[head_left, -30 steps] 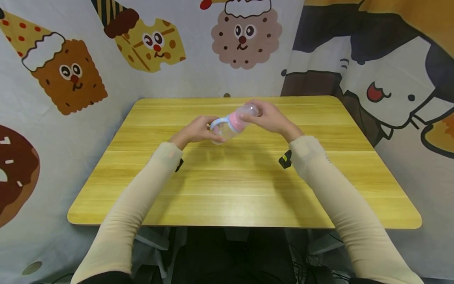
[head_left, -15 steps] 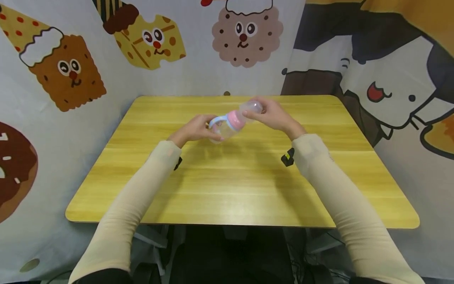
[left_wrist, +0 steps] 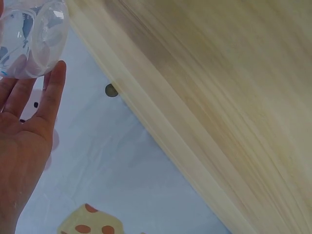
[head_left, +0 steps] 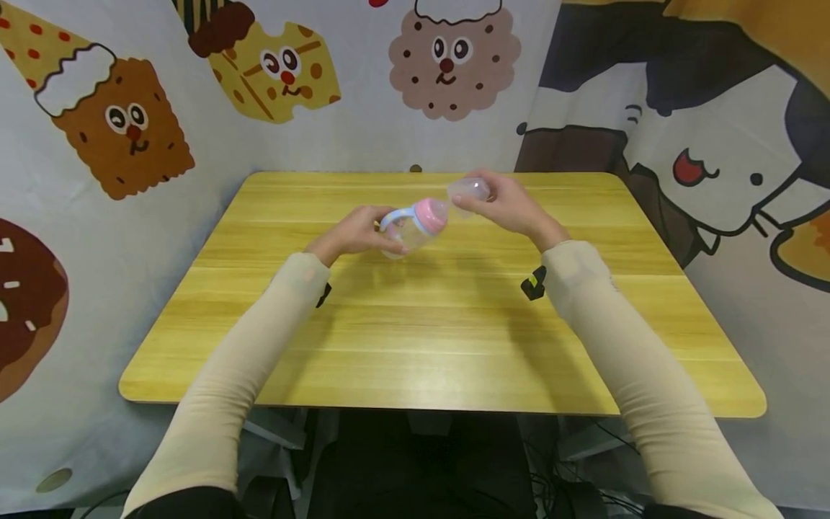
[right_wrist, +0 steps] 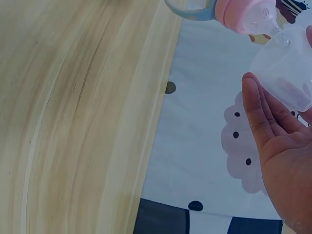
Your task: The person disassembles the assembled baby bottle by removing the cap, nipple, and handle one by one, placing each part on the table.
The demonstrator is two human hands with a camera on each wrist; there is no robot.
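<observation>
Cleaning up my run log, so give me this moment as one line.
left hand: holds bottle, tilted | right hand: holds clear cap | clear cap: off pink collar | both held above table

Clear glossy plastic baby bottle in the left hand, smooth plastic collar between the grips, translucent satiny plastic cap in the right hand, smooth wood-grain tabletop with a sheen below, matt cloth backdrop beyond.
</observation>
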